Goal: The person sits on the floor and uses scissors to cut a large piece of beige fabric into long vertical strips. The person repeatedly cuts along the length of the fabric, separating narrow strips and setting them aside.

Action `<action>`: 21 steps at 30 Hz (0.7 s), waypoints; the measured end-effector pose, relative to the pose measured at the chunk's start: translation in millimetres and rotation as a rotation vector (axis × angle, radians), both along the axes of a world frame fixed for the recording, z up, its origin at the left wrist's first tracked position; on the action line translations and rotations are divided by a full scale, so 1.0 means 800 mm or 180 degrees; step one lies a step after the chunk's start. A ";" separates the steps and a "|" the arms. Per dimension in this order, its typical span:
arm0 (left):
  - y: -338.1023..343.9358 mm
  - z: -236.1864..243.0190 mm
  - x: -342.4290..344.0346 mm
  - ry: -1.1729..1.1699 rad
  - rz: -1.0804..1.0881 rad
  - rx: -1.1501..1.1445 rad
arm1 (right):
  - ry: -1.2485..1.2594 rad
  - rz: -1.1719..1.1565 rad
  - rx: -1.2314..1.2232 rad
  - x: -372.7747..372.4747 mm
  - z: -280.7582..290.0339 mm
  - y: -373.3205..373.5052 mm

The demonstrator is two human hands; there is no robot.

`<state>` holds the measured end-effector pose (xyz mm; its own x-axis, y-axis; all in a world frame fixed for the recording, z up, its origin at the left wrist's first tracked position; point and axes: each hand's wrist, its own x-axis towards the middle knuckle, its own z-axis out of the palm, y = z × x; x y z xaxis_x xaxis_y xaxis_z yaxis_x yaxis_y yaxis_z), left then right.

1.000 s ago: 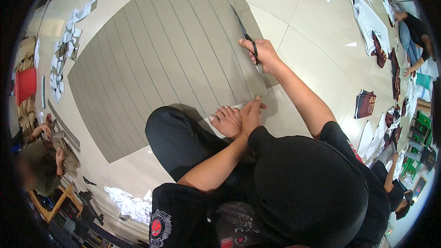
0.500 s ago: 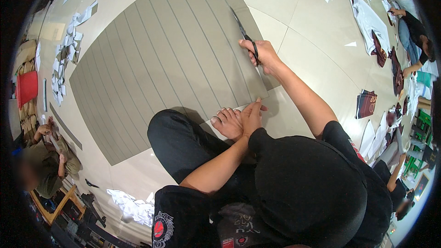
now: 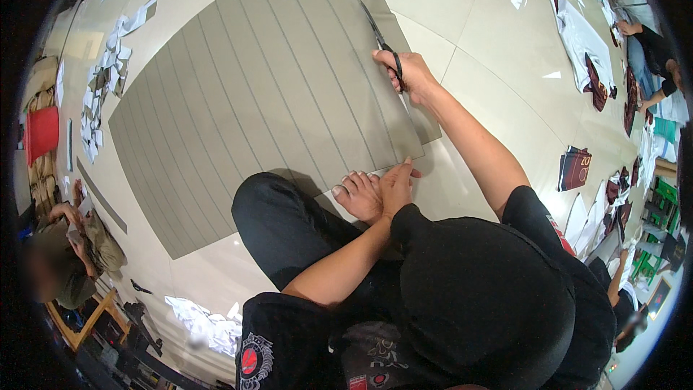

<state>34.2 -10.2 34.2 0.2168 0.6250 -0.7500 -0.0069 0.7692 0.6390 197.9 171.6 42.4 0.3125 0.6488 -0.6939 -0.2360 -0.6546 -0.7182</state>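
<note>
A large grey-brown sheet [image 3: 238, 101] with dark parallel lines lies on the floor in front of me. My right hand [image 3: 410, 78] is closed round the black handles of a pair of scissors [image 3: 380, 37]. Their long blades point away from me, on the sheet beside its rightmost line. Behind the scissors a slit runs to the near edge, parting a narrow strip [image 3: 424, 124] from the rest. At the near right corner my left hand [image 3: 397, 186] pinches the sheet's edge between thumb and fingers, next to my bare foot [image 3: 361, 196].
White and grey paper scraps [image 3: 108, 76] lie beyond the sheet's left side. A crumpled white pile [image 3: 206, 321] sits at the lower left. Dark red booklets [image 3: 575, 168] and a white cloth-like piece [image 3: 581, 43] are on the right. Other people work at both sides.
My right hand has moved the scissors slightly away from me and left along the line, and the slit gapes a little wider. My left hand has stayed at the corner.
</note>
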 end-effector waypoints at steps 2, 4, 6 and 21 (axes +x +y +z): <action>-0.001 -0.001 0.002 -0.0020 0.0062 -0.0008 | 0.0018 -0.0003 0.0013 0.000 -0.001 0.000; -0.003 -0.004 0.001 -0.0062 0.0093 -0.0062 | 0.0009 -0.0008 -0.0003 0.000 -0.001 0.001; -0.005 -0.010 -0.001 -0.0127 0.0093 -0.0163 | -0.0021 -0.0002 -0.0024 0.000 -0.001 0.000; -0.004 -0.008 0.001 -0.0167 0.0127 -0.0162 | -0.0094 0.0100 0.0062 0.001 -0.009 -0.003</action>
